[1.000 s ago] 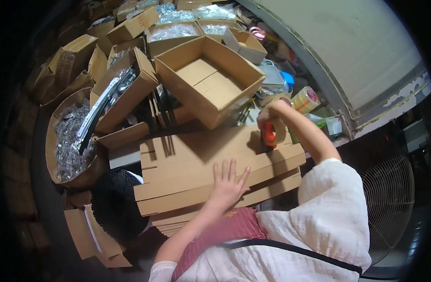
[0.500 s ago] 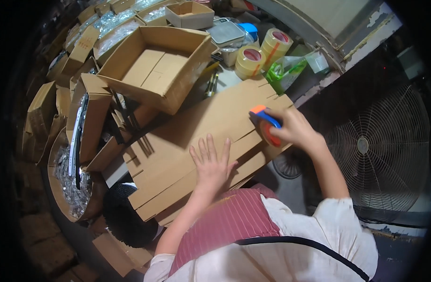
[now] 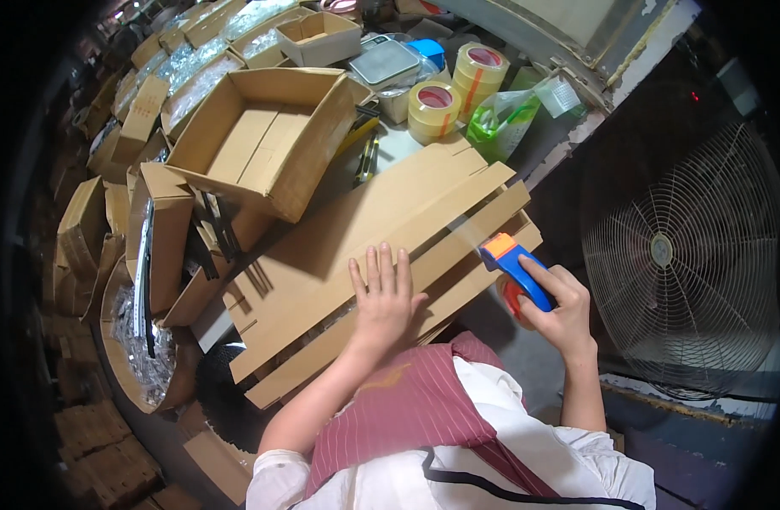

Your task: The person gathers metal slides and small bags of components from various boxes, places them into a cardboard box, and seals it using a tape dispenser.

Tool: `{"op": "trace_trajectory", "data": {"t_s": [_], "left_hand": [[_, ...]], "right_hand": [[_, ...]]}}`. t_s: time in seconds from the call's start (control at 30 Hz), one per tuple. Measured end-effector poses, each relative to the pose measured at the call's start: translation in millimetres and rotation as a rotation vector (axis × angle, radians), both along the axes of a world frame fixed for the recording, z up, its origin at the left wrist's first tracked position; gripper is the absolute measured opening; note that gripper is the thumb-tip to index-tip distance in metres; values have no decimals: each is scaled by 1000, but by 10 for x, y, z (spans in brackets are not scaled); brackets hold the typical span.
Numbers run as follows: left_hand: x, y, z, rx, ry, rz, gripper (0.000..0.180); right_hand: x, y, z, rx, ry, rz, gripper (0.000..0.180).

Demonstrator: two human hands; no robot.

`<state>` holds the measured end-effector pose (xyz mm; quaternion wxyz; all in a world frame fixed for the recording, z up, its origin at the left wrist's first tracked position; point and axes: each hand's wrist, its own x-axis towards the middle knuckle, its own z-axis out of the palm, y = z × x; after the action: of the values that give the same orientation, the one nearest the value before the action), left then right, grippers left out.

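Fingers outstretched, my left hand (image 3: 383,302) lies flat on a long brown cardboard box (image 3: 432,183) in front of me. A narrow gap shows between its long flaps near that hand. My right hand (image 3: 564,310) is closed around a blue and orange tape dispenser (image 3: 526,276) with a red roll part beneath the handle. The dispenser's orange head is over the box's right end, by the gap. A pale, see-through strip of tape (image 3: 466,228) shows between the flaps and the dispenser's head.
Beyond the box stand an open cardboard carton (image 3: 267,153), stacked tape rolls (image 3: 435,106), a green plastic bag (image 3: 496,127) and a scale (image 3: 384,64). Cutters (image 3: 367,157) lie beside the carton. Boxes of shiny packets (image 3: 144,348) crowd the left. A large fan (image 3: 662,251) stands at right.
My right hand has drawn the tape dispenser down and to the right, toward me. The gap between the box flaps shows wider. My left hand stays on the box.
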<state>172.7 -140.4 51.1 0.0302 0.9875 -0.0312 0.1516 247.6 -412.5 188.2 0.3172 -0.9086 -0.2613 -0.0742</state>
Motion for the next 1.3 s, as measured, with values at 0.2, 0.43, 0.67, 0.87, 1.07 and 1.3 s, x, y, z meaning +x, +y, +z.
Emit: {"op": "trace_trajectory", "data": {"t_s": [0.2, 0.43, 0.67, 0.87, 1.07, 1.3], "left_hand": [[118, -79, 98, 65, -29, -60, 95], [150, -94, 101, 128, -57, -101, 88], [281, -182, 100, 186, -29, -131, 81], [504, -195, -4, 152, -110, -223, 74], [483, -189, -85, 193, -107, -224, 74], [465, -263, 61, 150, -19, -243, 67]], "right_hand": [[-49, -60, -116, -15, 69, -6, 54], [-109, -136, -266, -7, 103, -26, 55], [-187, -146, -428, -58, 56, -25, 58], [-223, -192, -475, -61, 57, -20, 65], [-271, -215, -500, -50, -4, -14, 65], [-225, -196, -605, -144, 42, -27, 66]]}}
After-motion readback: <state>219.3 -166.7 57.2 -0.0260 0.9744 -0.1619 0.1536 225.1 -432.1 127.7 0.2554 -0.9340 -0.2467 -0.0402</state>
